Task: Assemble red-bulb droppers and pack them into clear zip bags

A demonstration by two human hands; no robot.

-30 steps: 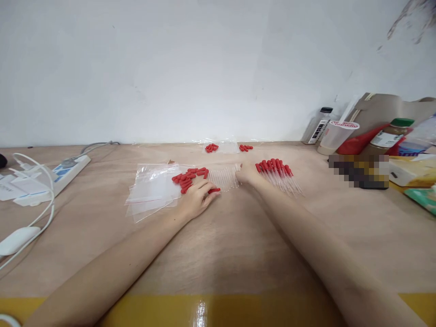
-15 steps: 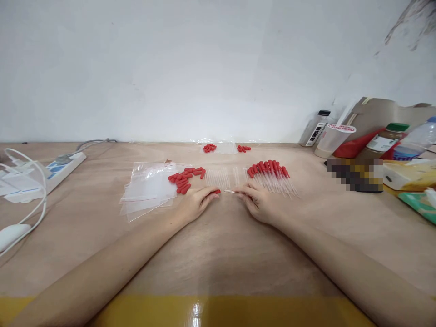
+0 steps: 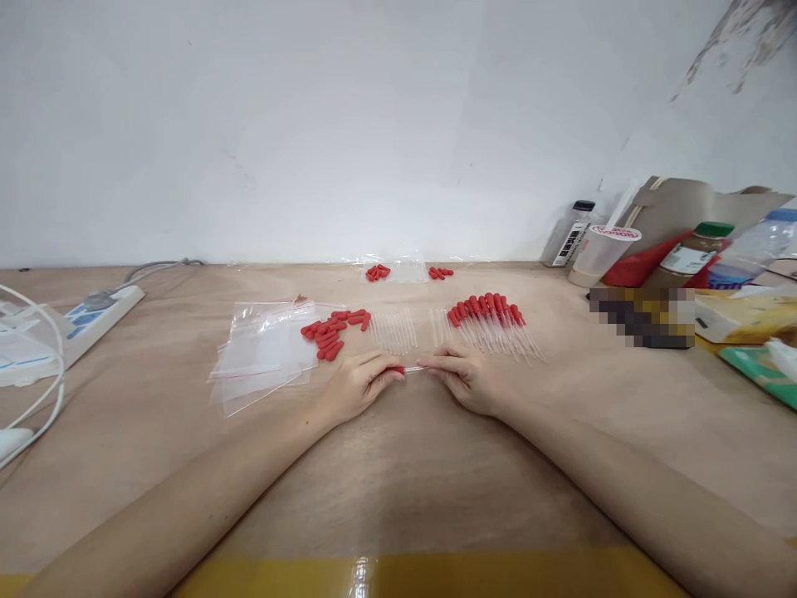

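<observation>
My left hand (image 3: 361, 384) pinches a red rubber bulb (image 3: 396, 370), most of it hidden by the fingers. A clear glass dropper tube (image 3: 413, 369) runs sideways from the bulb into the fingers of my right hand (image 3: 464, 378), which are closed on it. The tube's end meets the bulb's mouth; how deep it sits I cannot tell. Loose red bulbs (image 3: 330, 334) lie beyond my left hand. A row of bare glass tubes (image 3: 393, 330) lies behind both hands. Beyond my right hand, several droppers with red bulbs fitted (image 3: 491, 316) fan out side by side.
Clear plastic bags (image 3: 265, 349) overlap on the left, near a white power strip (image 3: 103, 320) with cables. Small bags with red bulbs (image 3: 378, 272) lie near the wall. At right stand a lidded cup (image 3: 601, 253), a green-capped jar (image 3: 694, 253) and other bottles.
The bulb and the glass tube, apart before, now meet end to end between my hands. Both hands appear slightly lower in view, and the camera has shifted a little.
</observation>
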